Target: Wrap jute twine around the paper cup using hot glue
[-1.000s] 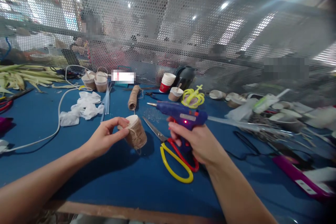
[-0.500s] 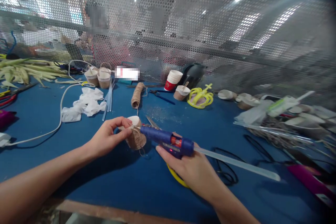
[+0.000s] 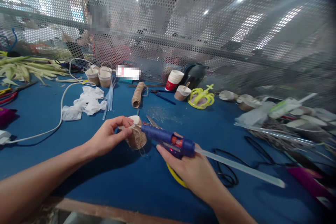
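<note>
Pinching the upper side of a string-wrapped cup with the left hand, closing finger and thumb on it, same as a second ago. Tipping that cup over the blue table, just in front of the roll of string. Wrapping the right hand tightly around the blue glue gun. Now bringing its tip right up to the cup, instead of holding it apart like before. Also covering much of the scissors, after leaving more showing earlier.
</note>
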`<state>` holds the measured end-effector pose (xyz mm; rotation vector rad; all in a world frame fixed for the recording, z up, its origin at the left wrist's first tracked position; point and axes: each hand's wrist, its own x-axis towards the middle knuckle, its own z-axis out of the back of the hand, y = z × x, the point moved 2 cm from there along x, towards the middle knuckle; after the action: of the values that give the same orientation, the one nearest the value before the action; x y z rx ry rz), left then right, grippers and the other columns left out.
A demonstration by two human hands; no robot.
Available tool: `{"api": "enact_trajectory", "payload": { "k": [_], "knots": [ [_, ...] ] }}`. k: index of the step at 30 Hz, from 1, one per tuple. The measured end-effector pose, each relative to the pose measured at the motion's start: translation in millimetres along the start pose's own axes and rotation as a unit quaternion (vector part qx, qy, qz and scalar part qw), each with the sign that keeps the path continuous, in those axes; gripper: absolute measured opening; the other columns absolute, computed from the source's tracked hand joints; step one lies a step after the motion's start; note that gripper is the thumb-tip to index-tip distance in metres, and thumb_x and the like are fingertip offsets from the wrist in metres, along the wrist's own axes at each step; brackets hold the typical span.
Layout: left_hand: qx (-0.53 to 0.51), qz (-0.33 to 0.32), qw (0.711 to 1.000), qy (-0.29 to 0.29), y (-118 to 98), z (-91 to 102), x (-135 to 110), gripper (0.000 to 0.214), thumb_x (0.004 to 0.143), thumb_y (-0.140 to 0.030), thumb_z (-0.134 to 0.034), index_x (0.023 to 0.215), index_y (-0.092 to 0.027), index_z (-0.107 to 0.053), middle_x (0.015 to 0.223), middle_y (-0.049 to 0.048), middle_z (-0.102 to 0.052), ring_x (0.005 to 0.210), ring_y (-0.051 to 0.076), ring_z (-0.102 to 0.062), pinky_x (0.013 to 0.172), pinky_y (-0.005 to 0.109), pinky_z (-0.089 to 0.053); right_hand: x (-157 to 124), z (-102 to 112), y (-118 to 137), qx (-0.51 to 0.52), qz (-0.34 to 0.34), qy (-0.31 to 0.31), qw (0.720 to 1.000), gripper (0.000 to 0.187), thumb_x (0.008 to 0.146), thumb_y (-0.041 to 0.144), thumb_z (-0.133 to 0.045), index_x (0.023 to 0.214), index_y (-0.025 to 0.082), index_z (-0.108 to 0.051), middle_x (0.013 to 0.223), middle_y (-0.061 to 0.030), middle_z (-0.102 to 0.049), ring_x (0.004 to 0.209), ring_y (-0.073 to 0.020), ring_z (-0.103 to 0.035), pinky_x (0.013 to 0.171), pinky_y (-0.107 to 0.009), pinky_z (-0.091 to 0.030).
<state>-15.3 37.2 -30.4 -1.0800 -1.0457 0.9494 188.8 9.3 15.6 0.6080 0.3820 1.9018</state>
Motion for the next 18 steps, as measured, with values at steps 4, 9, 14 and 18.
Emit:
{"api": "enact_trajectory", "payload": {
  "k": [4,9,14,18],
  "knots": [
    [-0.010,0.001,1.000,0.004,-0.1,-0.3,-0.6,0.024,0.073,-0.035,-0.060,0.063,-0.015,-0.050,0.086,0.0079,-0.062,0.096,0.022,-0.055,0.089,0.036,-0.039,-1.7,2.9,1.7,-0.008,0.017,-0.016,1.000,0.017,0.076,0.030,-0.053,0.072,0.020,-0.066,0.073,-0.0091,-0.070,0.069,-0.0251,-0.066,0.069,-0.039,-0.053],
    [-0.014,0.009,1.000,0.003,-0.4,-0.5,-0.1,0.025,0.073,-0.036,-0.061,0.063,-0.016,-0.050,0.086,0.0082,-0.063,0.100,0.023,-0.054,0.090,0.036,-0.037,-3.5,1.8,2.9,-0.067,0.106,-0.039,0.991,0.021,0.078,0.028,-0.050,0.074,0.020,-0.068,0.074,-0.0081,-0.071,0.070,-0.0238,-0.067,0.064,-0.035,-0.054],
    [-0.016,0.003,1.000,0.001,0.4,0.2,0.1,0.025,0.073,-0.037,-0.061,0.063,-0.016,-0.051,0.083,0.0080,-0.064,0.101,0.024,-0.054,0.090,0.036,-0.037,-2.9,1.0,1.9,-0.105,0.160,-0.032,0.981,0.022,0.082,0.024,-0.047,0.078,0.022,-0.069,0.069,-0.0042,-0.070,0.066,-0.0192,-0.067,0.062,-0.030,-0.054],
    [-0.011,0.001,1.000,0.004,1.9,1.0,0.1,0.025,0.075,-0.036,-0.060,0.064,-0.016,-0.051,0.083,0.0080,-0.064,0.103,0.024,-0.053,0.090,0.036,-0.037,-7.1,-1.5,-3.8,-0.182,0.234,-0.042,0.954,0.024,0.080,0.014,-0.048,0.085,0.022,-0.070,0.074,-0.0050,-0.072,0.071,-0.0203,-0.067,0.067,-0.031,-0.053]
  ]
}}
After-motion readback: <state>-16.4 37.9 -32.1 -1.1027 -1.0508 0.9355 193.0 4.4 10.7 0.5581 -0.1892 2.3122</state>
